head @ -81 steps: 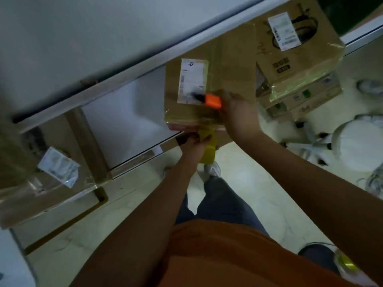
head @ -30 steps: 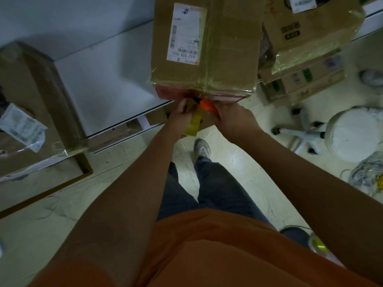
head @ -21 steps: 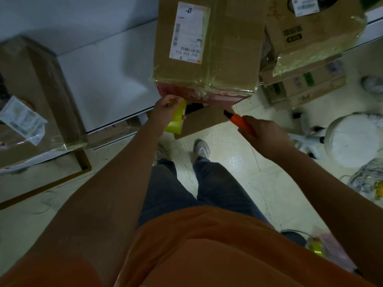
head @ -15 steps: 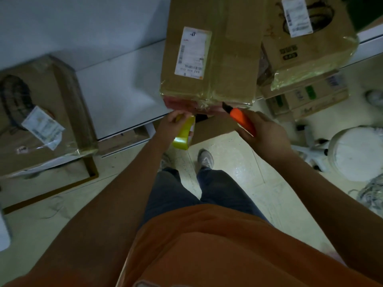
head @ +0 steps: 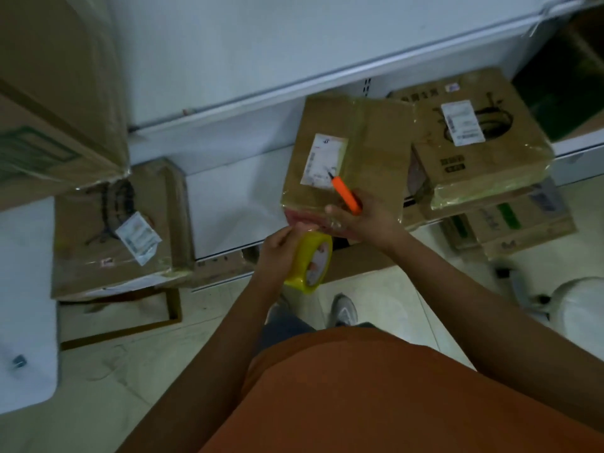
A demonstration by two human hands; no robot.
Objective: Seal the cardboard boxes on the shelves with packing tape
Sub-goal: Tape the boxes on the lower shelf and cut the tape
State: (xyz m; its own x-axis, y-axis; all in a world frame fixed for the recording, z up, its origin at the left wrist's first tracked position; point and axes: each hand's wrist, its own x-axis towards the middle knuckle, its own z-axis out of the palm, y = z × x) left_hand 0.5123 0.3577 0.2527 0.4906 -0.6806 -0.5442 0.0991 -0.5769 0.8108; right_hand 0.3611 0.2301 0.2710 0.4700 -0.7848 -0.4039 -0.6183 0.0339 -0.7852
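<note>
At the far left a big brown cardboard carton (head: 58, 93) runs off the top and side of the frame, so you see only part of its green print. Below it, a flat brown cardboard box with a crumpled white label (head: 117, 230) sits on the white lower shelf (head: 225, 204); the dark drawing on it is too blurred to read.

Your left hand (head: 277, 253) holds the yellow roll of packing tape (head: 310, 259) just under the shelf edge, fingers curled round its rim; their tips are hidden behind the roll. Whether a strip runs from roll to box, you cannot tell.

Straight above, the tape-wrapped brown cardboard box with a white shipping label (head: 353, 158) lies on the shelf, its near edge overhanging. Your right hand (head: 362, 217) rests on that near edge, thumb stretched flat along it, while the other fingers grip an orange-handled cutter (head: 346, 194) pointing up at the label. Its blade is too small to make out.

To the right, a printed brown cardboard box with a white label (head: 480, 138) tops a stack of further boxes (head: 523, 223), partly hidden beneath it.
</note>
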